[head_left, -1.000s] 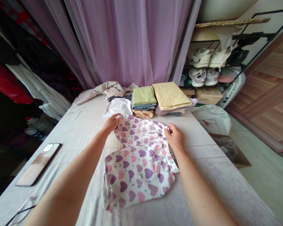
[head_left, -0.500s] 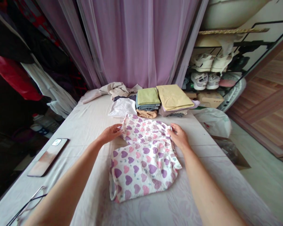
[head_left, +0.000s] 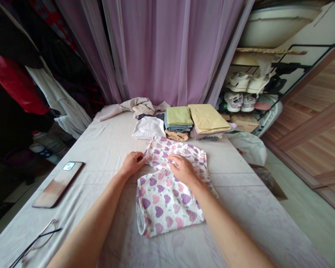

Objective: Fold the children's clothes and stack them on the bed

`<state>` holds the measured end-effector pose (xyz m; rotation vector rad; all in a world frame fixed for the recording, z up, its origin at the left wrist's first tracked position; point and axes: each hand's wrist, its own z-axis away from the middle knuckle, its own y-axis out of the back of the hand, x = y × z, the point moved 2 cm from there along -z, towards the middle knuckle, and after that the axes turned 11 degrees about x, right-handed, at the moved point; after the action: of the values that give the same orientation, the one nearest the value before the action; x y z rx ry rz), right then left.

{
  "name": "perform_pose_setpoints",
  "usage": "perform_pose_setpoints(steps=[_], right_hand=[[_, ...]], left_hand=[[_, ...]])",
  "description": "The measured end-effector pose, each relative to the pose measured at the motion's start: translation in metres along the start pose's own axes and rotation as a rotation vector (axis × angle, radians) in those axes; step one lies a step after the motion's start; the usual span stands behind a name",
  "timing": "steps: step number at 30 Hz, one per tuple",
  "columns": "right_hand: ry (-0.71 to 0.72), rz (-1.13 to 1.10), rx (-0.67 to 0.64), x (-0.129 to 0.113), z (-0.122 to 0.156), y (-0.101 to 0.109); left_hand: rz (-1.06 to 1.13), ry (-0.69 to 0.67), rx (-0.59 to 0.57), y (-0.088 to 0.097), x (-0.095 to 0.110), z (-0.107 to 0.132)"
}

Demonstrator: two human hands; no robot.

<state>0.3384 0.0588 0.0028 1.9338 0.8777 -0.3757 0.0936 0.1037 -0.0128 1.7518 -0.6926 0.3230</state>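
Note:
White shorts [head_left: 167, 201] printed with purple and pink hearts lie spread on the bed-like surface, their elastic waist to the right and the two leg openings to the left. My left hand [head_left: 134, 163] is closed at the hem of the far leg, pinching its edge. Over the middle of the shorts rests my right hand [head_left: 182, 168], fingers stretched out and touching the cloth near the crotch. My right forearm covers part of the near leg and waist.
Folded stacks with a green cloth [head_left: 179, 115] and a yellow cloth [head_left: 209, 117] stand behind the shorts, beside a white folded garment [head_left: 148, 127]. At left lie a phone [head_left: 58, 185] and eyeglasses [head_left: 39, 238]. A shoe rack [head_left: 268, 65] stands at right.
My right hand has left the waistband and moved left onto the middle of the shorts. My left hand stays at the far leg's hem. The view has shifted slightly.

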Motion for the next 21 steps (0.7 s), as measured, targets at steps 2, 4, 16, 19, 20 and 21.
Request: perform_pose_setpoints(steps=[2, 4, 16, 19, 20, 21], right_hand=[[0.000, -0.001, -0.038, -0.005, -0.008, -0.017], [-0.001, 0.016, -0.073, -0.007, -0.020, -0.030], [0.091, 0.304, -0.111, -0.004, -0.085, -0.080], [-0.037, 0.395, -0.083, -0.004, -0.099, -0.085], [-0.076, 0.418, -0.098, -0.004, -0.104, -0.086], [-0.111, 0.438, -0.123, -0.004, -0.110, -0.088]], left_hand=[[0.032, -0.059, -0.001, 0.000, 0.001, 0.002], [0.069, -0.098, 0.023, 0.000, 0.000, 0.005], [-0.016, -0.101, 0.097, 0.001, -0.005, 0.017], [-0.035, -0.101, 0.101, 0.002, -0.002, 0.020], [-0.038, -0.100, 0.104, 0.002, -0.001, 0.020], [-0.039, -0.097, 0.106, 0.001, -0.001, 0.021]])
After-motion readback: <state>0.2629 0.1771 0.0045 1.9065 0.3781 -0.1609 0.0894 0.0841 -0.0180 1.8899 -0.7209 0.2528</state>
